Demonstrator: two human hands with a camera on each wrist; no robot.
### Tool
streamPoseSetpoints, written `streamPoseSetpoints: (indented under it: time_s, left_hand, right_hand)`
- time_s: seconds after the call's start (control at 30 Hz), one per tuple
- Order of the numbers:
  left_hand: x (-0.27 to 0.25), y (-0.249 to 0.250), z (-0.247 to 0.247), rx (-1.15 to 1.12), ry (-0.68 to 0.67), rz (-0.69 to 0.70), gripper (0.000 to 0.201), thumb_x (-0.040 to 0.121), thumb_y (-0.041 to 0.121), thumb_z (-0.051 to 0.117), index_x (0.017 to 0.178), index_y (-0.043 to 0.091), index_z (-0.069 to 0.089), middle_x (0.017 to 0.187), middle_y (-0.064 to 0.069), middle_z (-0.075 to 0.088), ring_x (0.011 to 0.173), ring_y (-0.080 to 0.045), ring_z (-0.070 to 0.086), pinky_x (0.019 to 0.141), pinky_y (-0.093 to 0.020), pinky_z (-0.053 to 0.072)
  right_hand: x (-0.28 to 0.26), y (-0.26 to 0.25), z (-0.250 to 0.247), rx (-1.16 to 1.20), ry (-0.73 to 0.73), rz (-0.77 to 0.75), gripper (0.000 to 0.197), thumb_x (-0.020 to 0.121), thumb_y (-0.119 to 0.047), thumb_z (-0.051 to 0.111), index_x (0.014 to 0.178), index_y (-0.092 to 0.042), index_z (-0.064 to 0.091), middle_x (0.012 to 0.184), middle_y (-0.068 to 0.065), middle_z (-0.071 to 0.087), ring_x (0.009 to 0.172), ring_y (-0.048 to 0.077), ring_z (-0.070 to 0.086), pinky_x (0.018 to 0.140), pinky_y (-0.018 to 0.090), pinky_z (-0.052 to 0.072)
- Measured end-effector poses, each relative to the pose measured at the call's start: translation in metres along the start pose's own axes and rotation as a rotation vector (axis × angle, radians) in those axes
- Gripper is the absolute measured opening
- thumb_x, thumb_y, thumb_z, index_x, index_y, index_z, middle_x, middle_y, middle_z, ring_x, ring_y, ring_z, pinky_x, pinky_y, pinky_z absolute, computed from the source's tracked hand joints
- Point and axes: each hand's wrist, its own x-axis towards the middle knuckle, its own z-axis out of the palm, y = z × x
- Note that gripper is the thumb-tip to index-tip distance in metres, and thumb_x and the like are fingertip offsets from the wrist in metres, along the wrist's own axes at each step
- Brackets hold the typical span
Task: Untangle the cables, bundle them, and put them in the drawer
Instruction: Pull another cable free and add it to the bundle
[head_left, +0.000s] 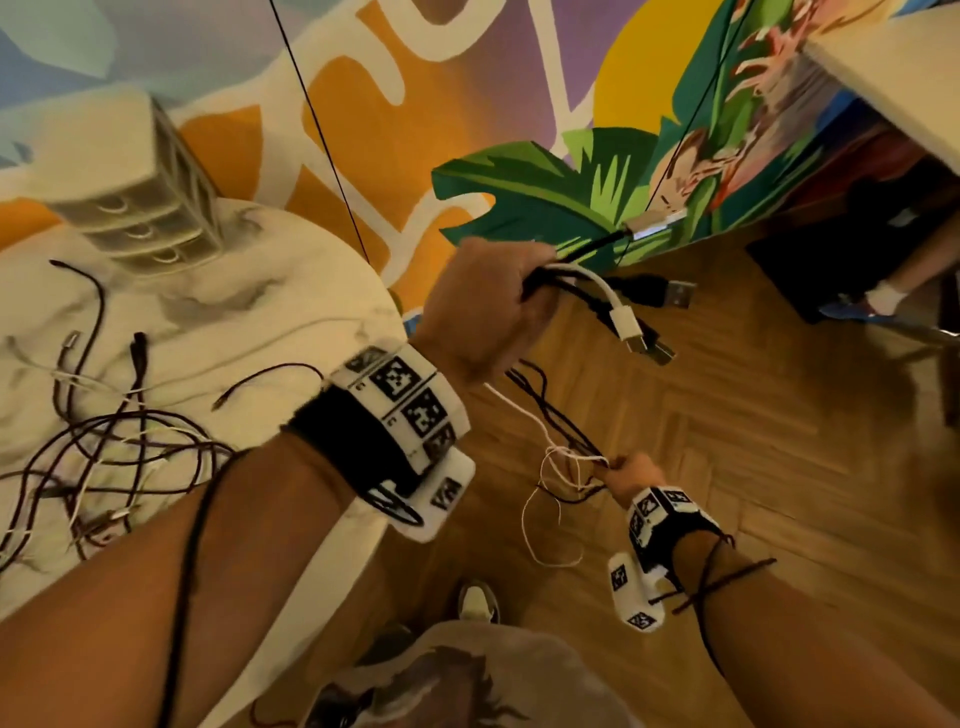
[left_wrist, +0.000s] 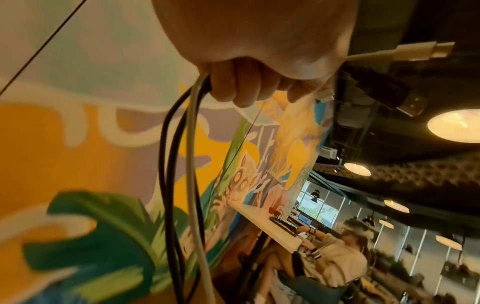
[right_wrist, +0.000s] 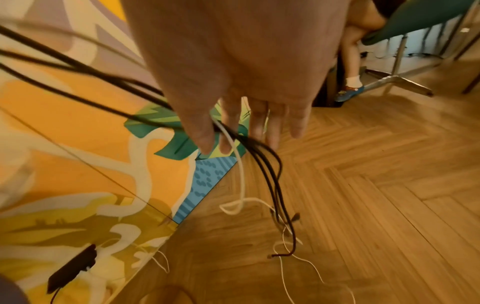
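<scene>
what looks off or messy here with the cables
A tangle of dark and white cables sprawls loose on the table. The left hand grips a bunch of cables off the table's edge; their lower ends dangle unbundled from the right hand. The drawers look closed.

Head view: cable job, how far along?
Partly sorted. In hand: the left hand grips a few black and white USB cables by their plug ends; the right hand pinches the same strands lower down, so they are pulled out of the heap but not coiled. Left: the tangled pile of dark and white cables on the marble-look table; the small clear drawer unit appears shut.
</scene>
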Motion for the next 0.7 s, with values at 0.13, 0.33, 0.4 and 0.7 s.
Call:
streamPoseSetpoints:
  time_s: [0.13,0.33,0.4,0.7]
  left_hand:
    - [-0.019,0.004,0.033,-0.290,-0.065,-0.254,0.036,0.093,0.020,0.053,0.057,0.025,0.045,0.051,0.012,0.036,0.045,-0.004,0.034,0.047,-0.015,0.026]
    - [-0.048,-0.010,0.051,-0.532,-0.335,-0.626,0.013,0.094,0.021,0.050,0.082,0.018,0.054,0.060,0.009,0.046,0.052,-0.008,0.041,0.055,-0.022,0.036]
    - [-0.055,-0.011,0.052,-0.525,-0.353,-0.630,0.009,0.095,0.021,0.050,0.093,0.021,0.059,0.079,0.005,0.059,0.068,-0.008,0.055,0.066,-0.022,0.043]
    - [-0.085,-0.010,0.051,-0.516,-0.381,-0.602,0.044,0.095,0.009,0.047,0.137,0.021,0.043,0.132,0.000,0.054,0.119,-0.007,0.052,0.100,-0.028,0.044]
  right_hand:
    - [-0.004,-0.012,-0.006,-0.125,-0.063,-0.282,0.013,0.083,-0.027,0.065,0.088,-0.015,0.064,0.091,0.000,0.057,0.096,0.027,0.060,0.079,0.035,0.048]
    - [-0.078,-0.075,-0.046,0.612,-0.246,-0.743,0.037,0.090,-0.007,0.048,0.124,-0.017,0.055,0.116,-0.009,0.062,0.107,0.004,0.059,0.086,0.030,0.048]
    - [-0.103,-0.098,-0.057,0.842,-0.412,-0.796,0.045,0.085,-0.021,0.047,0.127,-0.006,0.052,0.115,0.003,0.064,0.100,0.009,0.063,0.082,0.030,0.050]
    - [-0.133,-0.139,-0.044,0.561,-0.373,-0.691,0.047,0.099,-0.040,0.037,0.091,-0.014,0.075,0.101,0.001,0.073,0.103,0.024,0.065,0.097,0.043,0.048]
